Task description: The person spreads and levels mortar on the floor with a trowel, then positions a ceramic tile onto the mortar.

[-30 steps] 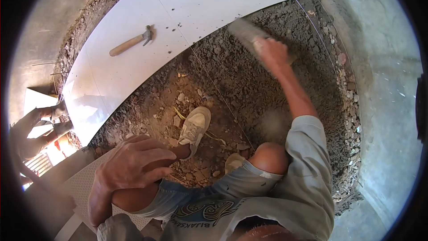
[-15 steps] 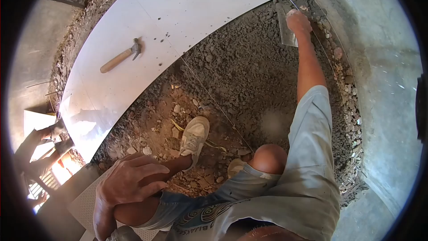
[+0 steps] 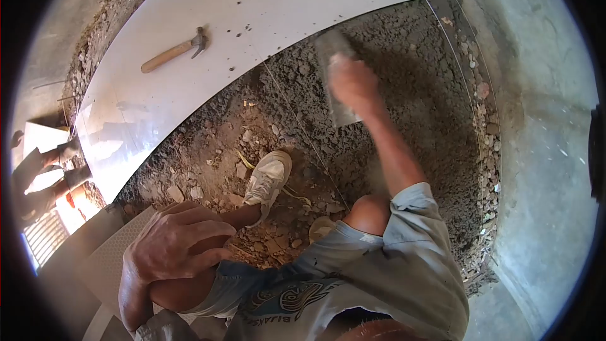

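Observation:
My right hand point(image 3: 355, 85), slightly blurred, grips a flat rectangular trowel point(image 3: 332, 45) from above. Its blade lies against the rough grey mortar point(image 3: 420, 113), close to the edge of the large white tiles point(image 3: 284, 9). The fingers hide the trowel's handle. On my bent leg rests my left hand point(image 3: 180, 240), palm down, fingers stretched out and holding nothing. A claw hammer point(image 3: 172, 55) with a wooden handle lies on the tiles.
A thin string point(image 3: 303, 127) crosses the mortar and dirt. Stones point(image 3: 489, 129) line the foot of the concrete wall point(image 3: 543, 101) at right. My shoe point(image 3: 268, 180) stands on stony soil. At far left, another person's legs point(image 3: 60, 167) show.
My right hand has swept the trowel left and somewhat down across the mortar, away from the right-hand wall. My left hand stays on my leg. The whole view has shifted slightly.

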A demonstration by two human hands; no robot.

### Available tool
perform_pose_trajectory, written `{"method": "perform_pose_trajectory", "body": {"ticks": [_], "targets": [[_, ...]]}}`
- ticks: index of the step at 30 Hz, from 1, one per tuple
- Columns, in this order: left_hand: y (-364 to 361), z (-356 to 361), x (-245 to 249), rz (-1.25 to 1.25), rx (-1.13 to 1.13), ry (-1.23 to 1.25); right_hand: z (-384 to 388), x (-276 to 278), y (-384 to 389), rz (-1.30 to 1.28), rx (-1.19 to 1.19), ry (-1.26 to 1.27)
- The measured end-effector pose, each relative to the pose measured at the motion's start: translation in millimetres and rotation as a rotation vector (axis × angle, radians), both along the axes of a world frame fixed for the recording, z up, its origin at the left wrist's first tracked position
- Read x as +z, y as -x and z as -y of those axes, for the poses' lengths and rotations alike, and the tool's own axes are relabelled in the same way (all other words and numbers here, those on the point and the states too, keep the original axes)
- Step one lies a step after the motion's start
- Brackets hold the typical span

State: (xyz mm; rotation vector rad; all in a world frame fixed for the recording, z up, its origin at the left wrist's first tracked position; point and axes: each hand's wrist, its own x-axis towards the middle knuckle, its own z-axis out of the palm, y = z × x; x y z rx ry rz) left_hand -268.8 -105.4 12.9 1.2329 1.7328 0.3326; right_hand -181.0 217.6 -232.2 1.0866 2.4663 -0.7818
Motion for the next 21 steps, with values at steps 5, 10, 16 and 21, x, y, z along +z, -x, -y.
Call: {"method": "perform_pose_trajectory", "body": {"ticks": [5, 10, 16, 21], "targets": [[-8, -11, 1, -0.018, -0.072, -0.004, 42, -6, -1, -0.164, 0.161, -0.053], [-12, -14, 2, -0.008, -0.096, 0.001, 35, 37, -25, -0.076, 0.229, 0.06], [-18, -15, 3, -0.02, -0.101, 0.009, 25, 44, -24, -0.227, 0.491, -0.124], [-21, -12, 2, -0.041, -0.09, -0.019, 32, 27, 10, -0.309, 0.631, -0.147]]}}
